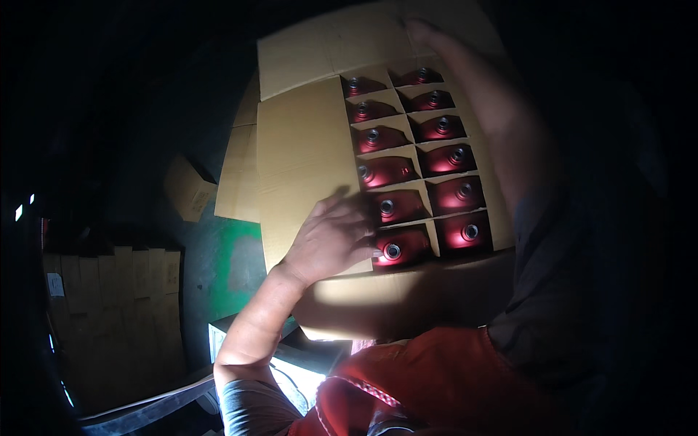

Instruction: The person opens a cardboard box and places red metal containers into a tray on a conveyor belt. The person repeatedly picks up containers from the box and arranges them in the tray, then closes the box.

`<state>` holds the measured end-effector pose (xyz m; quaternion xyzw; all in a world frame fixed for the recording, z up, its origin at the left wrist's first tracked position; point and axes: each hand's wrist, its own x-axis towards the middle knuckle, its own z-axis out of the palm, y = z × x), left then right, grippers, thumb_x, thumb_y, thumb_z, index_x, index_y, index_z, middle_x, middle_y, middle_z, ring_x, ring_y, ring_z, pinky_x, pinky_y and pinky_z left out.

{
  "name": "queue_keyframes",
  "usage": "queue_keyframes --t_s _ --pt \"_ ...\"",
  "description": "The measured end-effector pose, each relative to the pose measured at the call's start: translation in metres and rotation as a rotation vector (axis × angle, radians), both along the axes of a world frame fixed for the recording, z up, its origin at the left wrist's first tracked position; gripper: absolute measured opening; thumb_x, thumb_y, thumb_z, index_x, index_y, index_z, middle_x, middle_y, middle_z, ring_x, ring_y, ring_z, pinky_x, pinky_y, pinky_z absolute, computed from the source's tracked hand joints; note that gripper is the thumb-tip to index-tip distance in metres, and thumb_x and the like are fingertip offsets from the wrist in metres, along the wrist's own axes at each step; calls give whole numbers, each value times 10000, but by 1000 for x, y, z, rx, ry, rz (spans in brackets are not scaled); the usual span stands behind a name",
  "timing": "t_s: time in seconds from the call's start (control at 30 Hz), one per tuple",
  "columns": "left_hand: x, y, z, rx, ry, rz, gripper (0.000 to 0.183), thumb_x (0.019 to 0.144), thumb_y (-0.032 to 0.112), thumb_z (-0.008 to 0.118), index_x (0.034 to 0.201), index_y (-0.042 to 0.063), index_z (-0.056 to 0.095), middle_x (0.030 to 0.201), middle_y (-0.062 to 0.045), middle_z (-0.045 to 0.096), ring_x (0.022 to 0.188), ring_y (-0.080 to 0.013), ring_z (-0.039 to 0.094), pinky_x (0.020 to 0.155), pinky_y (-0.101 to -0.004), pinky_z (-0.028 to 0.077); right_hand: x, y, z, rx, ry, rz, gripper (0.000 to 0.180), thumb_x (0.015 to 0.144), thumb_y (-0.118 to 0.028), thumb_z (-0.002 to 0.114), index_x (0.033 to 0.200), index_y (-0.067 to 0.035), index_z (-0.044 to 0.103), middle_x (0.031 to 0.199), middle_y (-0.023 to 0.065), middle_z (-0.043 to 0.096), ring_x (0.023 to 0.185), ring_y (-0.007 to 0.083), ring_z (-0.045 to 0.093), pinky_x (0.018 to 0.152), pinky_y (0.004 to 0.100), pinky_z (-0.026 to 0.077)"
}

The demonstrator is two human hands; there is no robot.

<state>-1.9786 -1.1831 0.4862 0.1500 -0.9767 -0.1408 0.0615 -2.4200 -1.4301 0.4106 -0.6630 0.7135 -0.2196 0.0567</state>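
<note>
In front of me stands a cardboard box (381, 294) with upright cardboard dividers (426, 196). Glossy red containers with round metal necks fill its visible cells in two columns, one container (406, 245) at the near left. My left hand (332, 237) lies over the inner edge of the box's left flap (302, 147), fingers apart. Its fingertips are beside the nearest red containers; whether they touch is unclear. My right arm stretches along the box's right side. My right hand (422, 32) is at the far flap (305, 52), blurred and dim, its fingers mostly hidden.
Several cardboard cartons (117, 283) stand in a row at the lower left. A smaller carton (188, 188) and another piece of cardboard (238, 169) lie left of the box. The floor (240, 261) has green paint. A red apron (425, 370) covers my front.
</note>
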Motion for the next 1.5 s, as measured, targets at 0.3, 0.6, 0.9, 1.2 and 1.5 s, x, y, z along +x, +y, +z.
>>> queue_keyframes --t_s 0.3,0.6,0.9,1.2,1.5 --pt "189 -74 118 -433 -463 819 541 824 419 730 1160 12 613 1030 -78 639 1135 -258 546 976 -392 435 63 107 23 -115 -735 437 222 975 -222 548 1140 -142 673 742 -33 576 673 57 518 631 221 428" --pt "138 -112 -136 693 736 1110 393 983 222 531 1298 -10 569 1194 -130 650 1105 -185 592 974 -306 445 187 180 27 344 -335 303 311 850 -203 686 1126 -74 624 952 120 688 820 147 644 779 302 494" --pt "55 -158 -67 169 145 756 300 795 365 729 1016 165 759 1037 -112 701 1072 -289 588 1098 -377 262 213 179 19 131 -492 75 259 752 -187 771 981 -105 681 802 40 658 750 150 611 725 299 478" --pt "75 -112 -19 393 853 810 280 834 258 688 1069 111 730 1043 -154 679 962 -306 647 901 -383 483 229 309 155 -490 -499 64 230 787 -206 785 965 -93 692 765 -51 568 683 66 523 625 220 430" --pt "200 137 17 258 1401 822 278 874 76 659 1149 35 656 1195 -91 659 1121 -162 600 968 -286 474 197 454 116 -521 -653 367 282 885 -260 554 1002 -5 528 741 30 504 622 102 431 592 221 359"
